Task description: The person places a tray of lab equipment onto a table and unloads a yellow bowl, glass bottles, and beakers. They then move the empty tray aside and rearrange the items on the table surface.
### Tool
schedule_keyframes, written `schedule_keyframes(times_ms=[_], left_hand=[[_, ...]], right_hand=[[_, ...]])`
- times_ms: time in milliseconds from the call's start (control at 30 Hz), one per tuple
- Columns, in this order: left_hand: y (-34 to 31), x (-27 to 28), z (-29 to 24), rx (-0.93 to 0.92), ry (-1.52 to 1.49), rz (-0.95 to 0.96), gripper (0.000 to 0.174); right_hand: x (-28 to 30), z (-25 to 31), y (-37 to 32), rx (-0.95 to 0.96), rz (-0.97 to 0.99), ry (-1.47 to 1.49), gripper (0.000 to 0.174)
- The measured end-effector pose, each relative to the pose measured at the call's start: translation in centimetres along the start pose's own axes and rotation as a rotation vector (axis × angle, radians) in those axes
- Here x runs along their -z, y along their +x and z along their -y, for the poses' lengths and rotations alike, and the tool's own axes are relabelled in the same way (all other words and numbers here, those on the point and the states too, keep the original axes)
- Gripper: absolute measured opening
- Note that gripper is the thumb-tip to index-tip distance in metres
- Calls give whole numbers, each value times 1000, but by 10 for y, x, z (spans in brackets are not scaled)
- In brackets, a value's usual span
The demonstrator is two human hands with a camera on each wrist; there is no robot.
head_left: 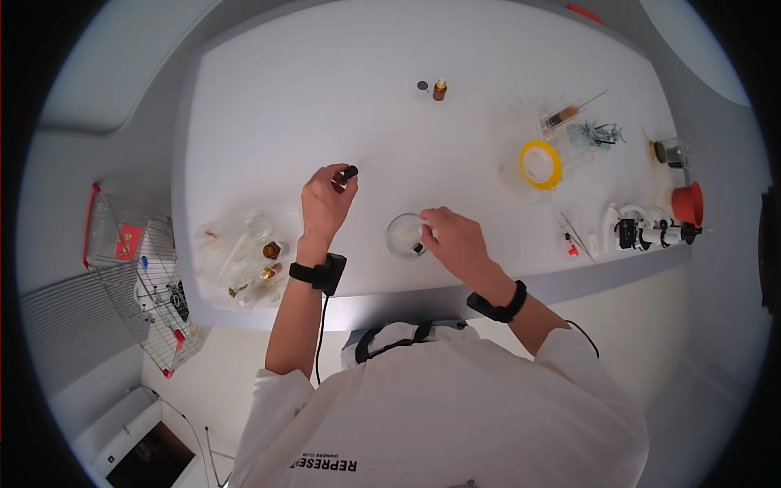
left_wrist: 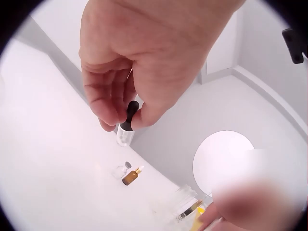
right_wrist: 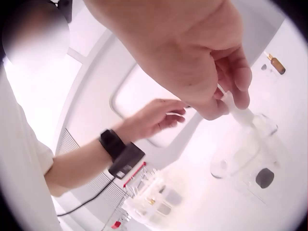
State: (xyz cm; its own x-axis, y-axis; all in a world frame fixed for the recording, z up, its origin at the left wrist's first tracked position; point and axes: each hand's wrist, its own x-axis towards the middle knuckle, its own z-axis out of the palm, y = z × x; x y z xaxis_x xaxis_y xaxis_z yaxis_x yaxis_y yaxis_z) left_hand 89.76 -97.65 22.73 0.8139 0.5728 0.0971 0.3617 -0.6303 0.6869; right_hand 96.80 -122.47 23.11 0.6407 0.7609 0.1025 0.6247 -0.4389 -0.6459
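Note:
My left hand (head_left: 324,203) pinches a small dropper bottle with a black rubber-bulb cap (left_wrist: 130,115) between thumb and fingertips. Its clear lower part (left_wrist: 124,137) hangs below the fingers in the left wrist view. Over a round clear glass dish (head_left: 396,241), my right hand (head_left: 460,244) pinches a slim white piece (right_wrist: 237,109) whose kind I cannot tell. That piece slants down toward the dish, its far part blending into the pale glass. A small dark cap-like thing (right_wrist: 264,178) shows at the dish in the right wrist view.
An amber bottle (head_left: 440,90) and a clear vial with a grey top (head_left: 422,89) stand at the back. Right are a yellow-rimmed container (head_left: 541,165), tweezers (head_left: 576,234) and a microscope (head_left: 651,232). A clear tray (head_left: 213,264) with glassware lies left.

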Motion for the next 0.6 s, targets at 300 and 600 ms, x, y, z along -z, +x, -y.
schedule_keyframes(times_ms=[300, 600], left_hand=[[82, -70, 35, -80, -79, -43, 22], [200, -151, 68, -140, -115, 73, 20]], right_hand=[[28, -76, 59, -349, -231, 233, 16], [-3, -169, 200, -303, -399, -164, 21]])
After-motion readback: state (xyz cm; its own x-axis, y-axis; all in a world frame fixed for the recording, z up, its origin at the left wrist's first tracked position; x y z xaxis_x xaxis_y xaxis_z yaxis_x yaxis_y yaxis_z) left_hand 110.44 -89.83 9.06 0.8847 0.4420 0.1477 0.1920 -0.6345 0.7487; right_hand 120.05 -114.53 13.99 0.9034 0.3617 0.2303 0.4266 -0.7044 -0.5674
